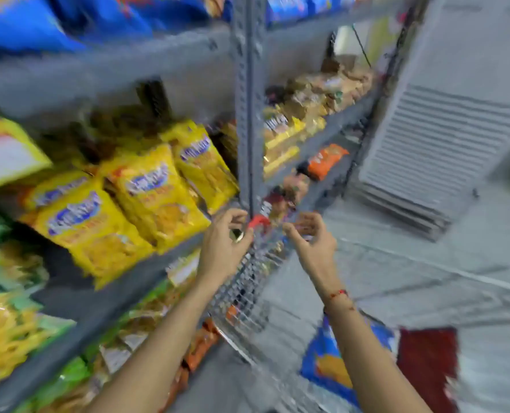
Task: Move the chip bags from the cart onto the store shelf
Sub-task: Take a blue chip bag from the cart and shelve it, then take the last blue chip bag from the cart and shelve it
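Grey shelf (104, 296) holds yellow chip bags (155, 198); left hand (224, 248) and right hand (313, 242) curl loosely, empty.

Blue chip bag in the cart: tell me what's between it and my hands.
The right hand and left hand hang above the wire cart. The blue chip bag lies lower, partly behind the right forearm; nothing else visibly blocks it, though the picture is blurred.

Chip bags, wire cart and grey store shelf, all motion-blurred.
Yellow chip bags (146, 201) lean upright in a row on the grey shelf (134, 263); a blue bag (331, 359) lies in the wire cart (247, 293) just beside it.
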